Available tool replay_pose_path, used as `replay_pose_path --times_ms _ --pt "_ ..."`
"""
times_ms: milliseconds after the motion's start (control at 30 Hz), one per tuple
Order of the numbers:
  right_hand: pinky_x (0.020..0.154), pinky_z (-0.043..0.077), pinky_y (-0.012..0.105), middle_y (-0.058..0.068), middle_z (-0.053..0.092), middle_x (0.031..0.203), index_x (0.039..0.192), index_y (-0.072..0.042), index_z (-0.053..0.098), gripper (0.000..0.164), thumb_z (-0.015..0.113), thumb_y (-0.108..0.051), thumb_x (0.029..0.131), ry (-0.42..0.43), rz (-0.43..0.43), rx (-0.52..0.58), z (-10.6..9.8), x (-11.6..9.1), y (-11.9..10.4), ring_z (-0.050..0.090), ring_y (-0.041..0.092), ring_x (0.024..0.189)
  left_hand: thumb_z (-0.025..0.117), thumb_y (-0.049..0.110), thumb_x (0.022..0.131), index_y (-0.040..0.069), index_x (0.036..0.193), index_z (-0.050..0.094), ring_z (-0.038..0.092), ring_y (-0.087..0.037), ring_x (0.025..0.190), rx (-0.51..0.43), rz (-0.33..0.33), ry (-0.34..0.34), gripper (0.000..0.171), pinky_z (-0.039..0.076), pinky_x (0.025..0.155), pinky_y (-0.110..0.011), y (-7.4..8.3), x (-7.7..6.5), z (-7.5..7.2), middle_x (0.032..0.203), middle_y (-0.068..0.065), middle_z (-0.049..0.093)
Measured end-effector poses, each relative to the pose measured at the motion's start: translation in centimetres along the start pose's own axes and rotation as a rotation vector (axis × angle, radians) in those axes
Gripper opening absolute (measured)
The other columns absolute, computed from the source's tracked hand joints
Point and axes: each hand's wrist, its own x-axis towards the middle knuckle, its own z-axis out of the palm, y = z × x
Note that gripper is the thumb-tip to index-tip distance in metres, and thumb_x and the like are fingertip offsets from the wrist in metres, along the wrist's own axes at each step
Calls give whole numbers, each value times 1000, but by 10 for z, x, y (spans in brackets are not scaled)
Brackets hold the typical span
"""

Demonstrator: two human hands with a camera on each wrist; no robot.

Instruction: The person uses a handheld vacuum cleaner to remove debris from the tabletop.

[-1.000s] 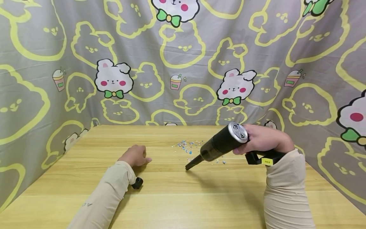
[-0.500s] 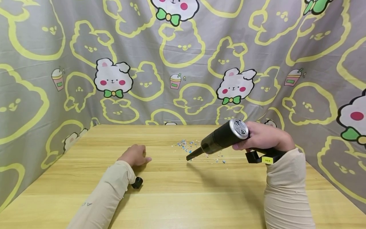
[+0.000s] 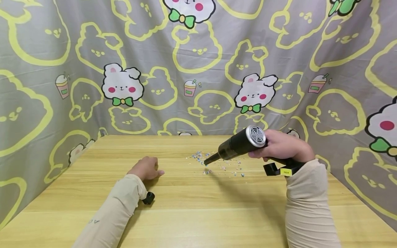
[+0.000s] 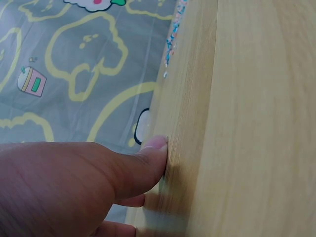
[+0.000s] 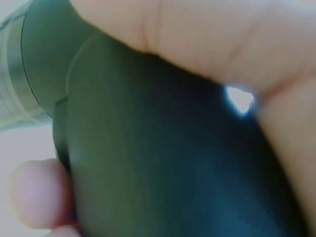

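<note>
A black handheld vacuum cleaner (image 3: pixel 237 144) with a silver vented end slants down to the left in the head view. My right hand (image 3: pixel 283 146) grips its handle; the right wrist view shows fingers wrapped round the dark handle (image 5: pixel 148 138). The narrow nozzle (image 3: pixel 212 159) points into blue, white and pinkish scraps (image 3: pixel 198 156) scattered on the table. Whether its tip touches the wood I cannot tell. To the left of the scraps, my left hand (image 3: pixel 146 168) rests on the table, fingers loosely bent and holding nothing. Its thumb (image 4: pixel 148 158) lies against the wood in the left wrist view.
The wooden table (image 3: pixel 173 220) fills the lower part of the head view. A grey curtain (image 3: pixel 214 117) with cartoon bears stands round its back and sides. Black wrist devices (image 3: pixel 149 198) sit at both cuffs.
My right hand has moved the vacuum cleaner's nozzle away from me, from the bare wood in front of the scraps to among them. The left hand stays where it was.
</note>
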Motion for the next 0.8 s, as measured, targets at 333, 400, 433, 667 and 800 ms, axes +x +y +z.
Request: replay_pose_path --times_ms 333,400,433,667,800 --pt "52 52 32 7 59 72 101 -3 63 26 73 -19 83 -58 -25 92 10 13 -1 56 17 53 67 35 88 -2 106 58 58 -37 99 6 12 9 43 48 87 -51 -2 1 1 106 -20 62" --pt "52 52 31 7 59 72 102 -3 63 27 73 -19 83 -74 -37 96 11 16 -2 55 17 53 67 36 88 -2 106 58 58 -37 99 10 12 11 43 48 87 -51 -2 1 1 105 -20 62" --pt "51 51 31 6 58 72 101 -2 63 27 73 -19 83 -82 -41 93 12 17 -3 55 16 53 67 36 88 -2 106 58 58 -37 99 12 12 13 43 49 87 -51 -1 1 0 105 -20 62" --pt "51 51 30 7 59 74 102 -4 63 25 72 -18 83 -101 -43 92 14 20 -5 55 17 53 67 36 88 -2 106 58 58 -36 99 5 9 9 42 48 86 -51 -1 0 0 106 -20 62" --pt "51 52 31 7 61 76 103 -7 64 24 73 -18 83 -94 -33 90 16 22 -6 55 17 53 67 36 88 -1 105 58 58 -35 97 9 10 12 42 49 85 -50 -1 0 0 104 -19 62"
